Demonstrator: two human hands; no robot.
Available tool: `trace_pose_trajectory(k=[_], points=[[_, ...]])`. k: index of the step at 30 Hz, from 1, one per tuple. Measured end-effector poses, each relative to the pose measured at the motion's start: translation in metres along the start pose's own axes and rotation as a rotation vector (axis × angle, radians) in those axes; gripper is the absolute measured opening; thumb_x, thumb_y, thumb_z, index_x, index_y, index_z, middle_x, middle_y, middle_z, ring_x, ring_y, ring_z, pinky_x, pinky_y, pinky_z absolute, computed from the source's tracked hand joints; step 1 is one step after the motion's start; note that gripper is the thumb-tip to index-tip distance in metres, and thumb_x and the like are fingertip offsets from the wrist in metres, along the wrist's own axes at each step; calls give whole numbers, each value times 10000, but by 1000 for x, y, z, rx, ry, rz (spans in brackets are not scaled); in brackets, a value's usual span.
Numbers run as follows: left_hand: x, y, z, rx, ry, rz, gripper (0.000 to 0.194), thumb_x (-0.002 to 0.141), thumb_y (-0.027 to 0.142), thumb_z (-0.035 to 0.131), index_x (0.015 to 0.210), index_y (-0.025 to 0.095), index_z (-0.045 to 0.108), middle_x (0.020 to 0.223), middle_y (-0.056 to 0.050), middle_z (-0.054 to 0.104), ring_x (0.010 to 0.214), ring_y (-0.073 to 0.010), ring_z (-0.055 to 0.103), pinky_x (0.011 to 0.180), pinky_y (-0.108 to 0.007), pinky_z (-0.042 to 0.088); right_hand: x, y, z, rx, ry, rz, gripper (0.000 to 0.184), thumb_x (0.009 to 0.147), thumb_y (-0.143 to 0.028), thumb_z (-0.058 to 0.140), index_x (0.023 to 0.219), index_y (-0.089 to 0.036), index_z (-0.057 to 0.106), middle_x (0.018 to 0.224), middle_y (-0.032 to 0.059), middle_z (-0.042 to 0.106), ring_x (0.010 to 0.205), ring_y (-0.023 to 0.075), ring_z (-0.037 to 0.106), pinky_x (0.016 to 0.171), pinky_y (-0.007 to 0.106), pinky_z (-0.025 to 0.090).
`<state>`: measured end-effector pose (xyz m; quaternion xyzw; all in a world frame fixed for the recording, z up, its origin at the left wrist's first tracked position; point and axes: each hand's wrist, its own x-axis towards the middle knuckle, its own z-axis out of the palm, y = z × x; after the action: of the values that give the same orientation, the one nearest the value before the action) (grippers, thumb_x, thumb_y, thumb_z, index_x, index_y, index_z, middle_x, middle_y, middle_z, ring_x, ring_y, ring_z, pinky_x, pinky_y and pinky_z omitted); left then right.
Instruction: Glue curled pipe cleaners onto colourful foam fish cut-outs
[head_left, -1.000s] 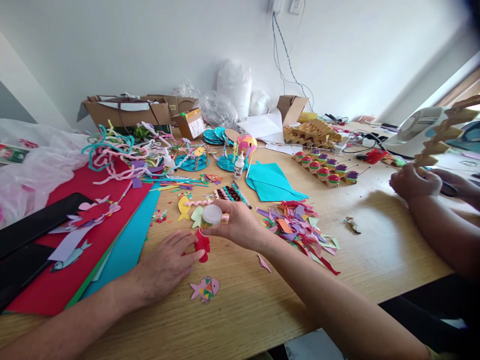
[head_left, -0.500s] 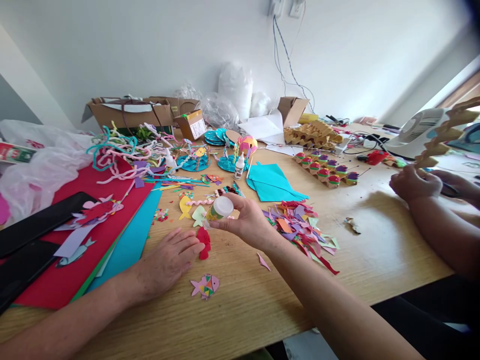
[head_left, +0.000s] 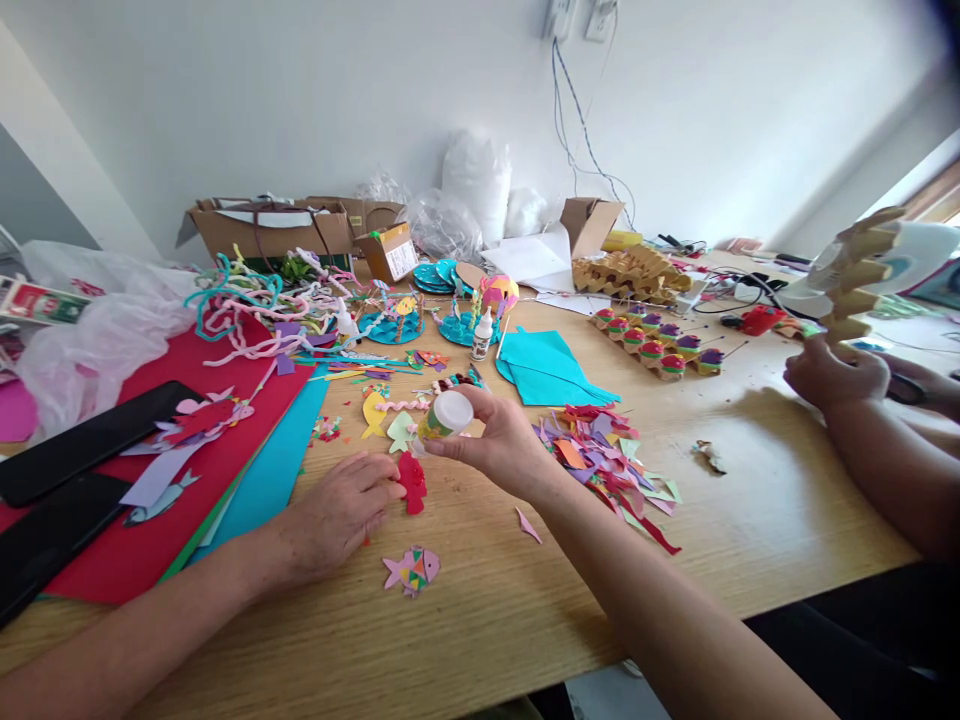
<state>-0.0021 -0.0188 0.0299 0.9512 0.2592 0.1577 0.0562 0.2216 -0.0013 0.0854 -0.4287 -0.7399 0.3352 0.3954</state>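
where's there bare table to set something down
Bare table shows between the pink fish and the right forearm, and between the paper scraps and the other person's arm, apart from one small scrap. It's crowded around the red fish by the left hand, and along the back.

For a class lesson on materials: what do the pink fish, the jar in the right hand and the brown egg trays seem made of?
Pink fish: matt paper or thin card; flat, with cut edges.
Jar: probably smooth plastic; the side looks see-through, the round end cloudy white.
Brown egg trays: likely dull moulded pulp, from their bumpy, cupped shape.
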Motion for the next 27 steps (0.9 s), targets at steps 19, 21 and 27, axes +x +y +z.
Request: trace_pose_trajectory(k=[19, 21, 27], points=[[-54, -6, -16, 75, 30, -34, 428, 858, 14, 290, 1052, 186, 630, 1087, -64, 653, 1052, -174, 582, 890, -298, 494, 3, -12, 36, 54, -150, -56, 223, 673, -325, 727, 751, -169, 589, 801, 3, 609, 764, 157, 547, 688, 265, 399], [-53, -4, -15, 98, 16, -16, 424, 857, 8, 289, 1072, 173, 616, 1112, -69, 645, 1070, -177, 573, 908, -295, 483, 5, -11, 40, 33, -153, -77, 220, 668, -312, 734, 716, -170, 572, 754, -14, 588, 720, 140, 534, 658, 250, 387], [-49, 0, -13, 97, -11, -25, 386, 892, 27, 294, 1096, 187, 580, 1092, -58, 639, 1020, -169, 588, 876, -280, 487, 6, -10, 46, 35, -187, -31, 220, 670, -304, 734, 728, -167, 571, 787, -7, 599, 749, 142, 542, 681, 250, 390]])
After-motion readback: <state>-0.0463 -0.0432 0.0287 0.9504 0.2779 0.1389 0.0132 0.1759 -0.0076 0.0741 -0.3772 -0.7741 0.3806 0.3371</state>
